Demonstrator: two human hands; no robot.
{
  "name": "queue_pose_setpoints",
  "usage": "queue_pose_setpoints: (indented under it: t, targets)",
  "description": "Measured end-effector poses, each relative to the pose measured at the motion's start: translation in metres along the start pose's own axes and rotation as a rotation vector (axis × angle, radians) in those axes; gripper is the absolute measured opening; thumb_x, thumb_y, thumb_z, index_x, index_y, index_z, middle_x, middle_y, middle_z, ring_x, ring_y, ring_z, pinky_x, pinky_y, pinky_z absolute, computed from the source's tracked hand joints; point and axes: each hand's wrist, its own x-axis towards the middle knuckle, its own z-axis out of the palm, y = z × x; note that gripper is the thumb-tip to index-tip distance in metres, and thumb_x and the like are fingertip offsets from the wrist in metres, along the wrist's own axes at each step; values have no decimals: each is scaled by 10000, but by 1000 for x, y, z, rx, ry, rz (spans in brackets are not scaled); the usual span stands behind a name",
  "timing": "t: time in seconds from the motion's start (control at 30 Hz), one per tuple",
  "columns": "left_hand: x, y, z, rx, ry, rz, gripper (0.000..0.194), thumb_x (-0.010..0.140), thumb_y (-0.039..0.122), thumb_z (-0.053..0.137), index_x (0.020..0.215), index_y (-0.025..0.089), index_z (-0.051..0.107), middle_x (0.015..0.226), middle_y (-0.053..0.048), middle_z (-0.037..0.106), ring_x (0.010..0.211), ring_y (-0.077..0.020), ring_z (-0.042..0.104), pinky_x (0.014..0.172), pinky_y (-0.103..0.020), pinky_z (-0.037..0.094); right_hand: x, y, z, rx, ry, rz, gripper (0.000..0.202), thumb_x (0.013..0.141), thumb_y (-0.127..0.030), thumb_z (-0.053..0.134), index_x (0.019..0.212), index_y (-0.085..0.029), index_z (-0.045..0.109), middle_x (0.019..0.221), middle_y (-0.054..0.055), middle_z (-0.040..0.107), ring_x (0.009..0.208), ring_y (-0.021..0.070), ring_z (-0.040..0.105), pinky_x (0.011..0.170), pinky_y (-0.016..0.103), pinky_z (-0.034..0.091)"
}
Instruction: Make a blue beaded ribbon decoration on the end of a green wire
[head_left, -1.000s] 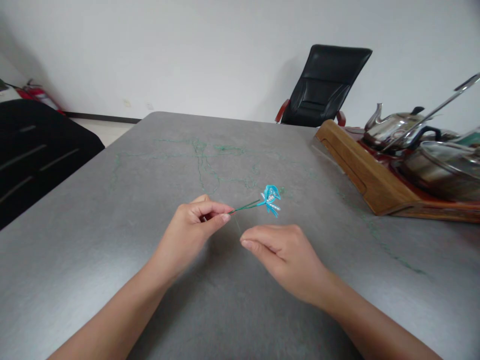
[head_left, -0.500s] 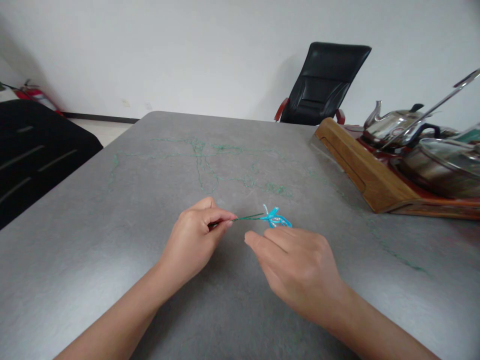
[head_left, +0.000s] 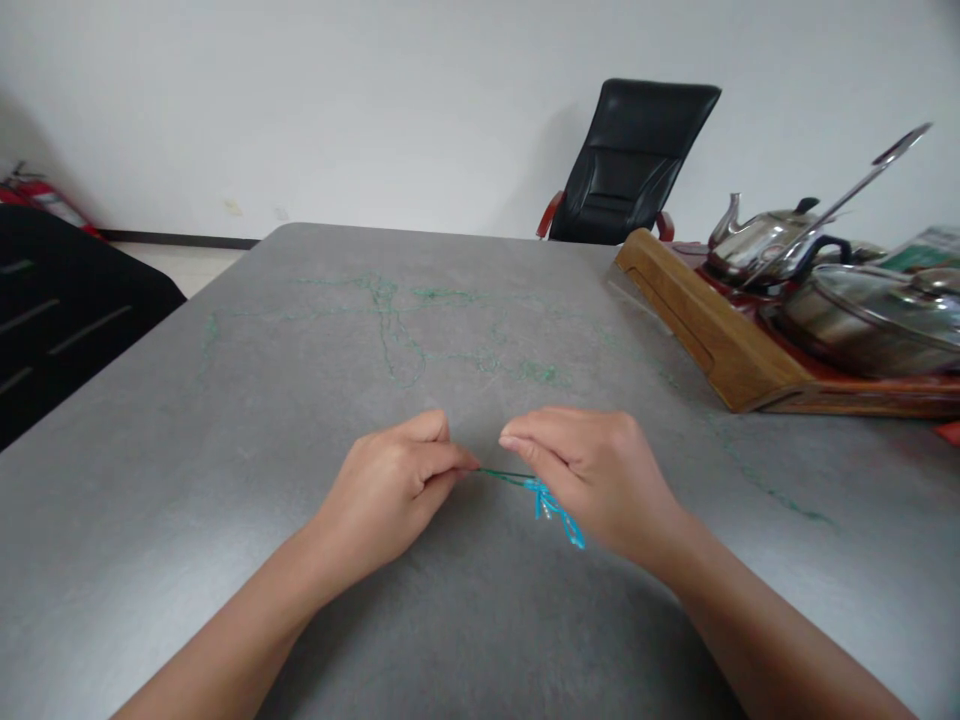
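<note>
My left hand (head_left: 401, 485) pinches the end of a thin green stem (head_left: 499, 474), which looks like twisted wire or thread, between thumb and forefinger. At the stem's right end hangs a small bright blue looped piece (head_left: 556, 508) with some clear or whitish bits, like a beaded flower. Just above and right of it is my right hand (head_left: 600, 470), its thumb and fingertips pressed together. Whatever those fingertips hold, if anything, is too small to see. The right palm partly covers the blue loops.
Loose green thread (head_left: 382, 295) straggles across the grey table (head_left: 225, 450). At the right stands a wooden tray (head_left: 697, 330) bearing a metal teapot (head_left: 765, 245) and a lidded metal pot (head_left: 870, 315). Behind the table is a black chair (head_left: 630, 160); a dark chair (head_left: 67, 310) stands left.
My right hand has risen and turned, its fingertips now above the stem. The blue piece has swung down and its loops point lower. The left hand still pinches the stem, slightly lower.
</note>
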Motion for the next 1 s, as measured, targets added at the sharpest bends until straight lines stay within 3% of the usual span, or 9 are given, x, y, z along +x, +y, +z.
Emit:
queue_pose_setpoints:
  t: [0.2, 0.47, 0.6, 0.73, 0.9, 1.0]
  targets:
    - [-1, 2, -1, -138, -30, 47, 245, 901, 126, 533, 905, 243, 748, 712, 9, 540, 666, -118, 552, 593, -228, 373, 6, 10, 2, 182, -39, 109, 223, 924, -270, 535, 783, -213, 698, 737, -10, 702, 698, 141, 621, 627, 252, 367]
    - [0, 4, -5, -336, 2, 38, 209, 893, 152, 563, 881, 228, 757, 681, 9, 532, 653, -116, 537, 596, -227, 388, 14, 27, 14, 501, -136, 288, 198, 837, -319, 602, 716, -182, 680, 584, -34, 538, 566, 105, 442, 542, 244, 294]
    - [0, 3, -6, -452, 59, -11, 168, 865, 168, 608, 853, 226, 766, 658, 16, 510, 627, -110, 508, 568, -225, 369, 19, 35, 27, 775, -221, 418, 217, 737, -375, 664, 670, -169, 649, 517, -56, 429, 514, 91, 355, 510, 240, 253]
    - [1, 0, -7, -536, 134, -107, 134, 844, 188, 639, 837, 232, 766, 663, 21, 505, 619, -104, 476, 558, -230, 341, 20, 33, 38, 1017, -291, 500, 283, 665, -425, 711, 643, -156, 624, 535, -47, 461, 496, 80, 351, 480, 233, 237]
    - [1, -4, -7, -645, 212, -227, 109, 825, 235, 659, 865, 218, 759, 667, 27, 479, 609, -105, 439, 560, -245, 312, 15, 24, 42, 1097, -256, 548, 260, 660, -392, 734, 634, -158, 623, 537, -64, 430, 468, 62, 245, 452, 241, 155]
    - [1, -7, -6, -688, 259, -268, 131, 817, 261, 664, 891, 229, 768, 671, 26, 467, 630, -114, 439, 577, -254, 307, 14, 22, 43, 1089, -261, 552, 227, 667, -382, 709, 646, -168, 636, 566, -46, 489, 480, 71, 276, 460, 244, 177]
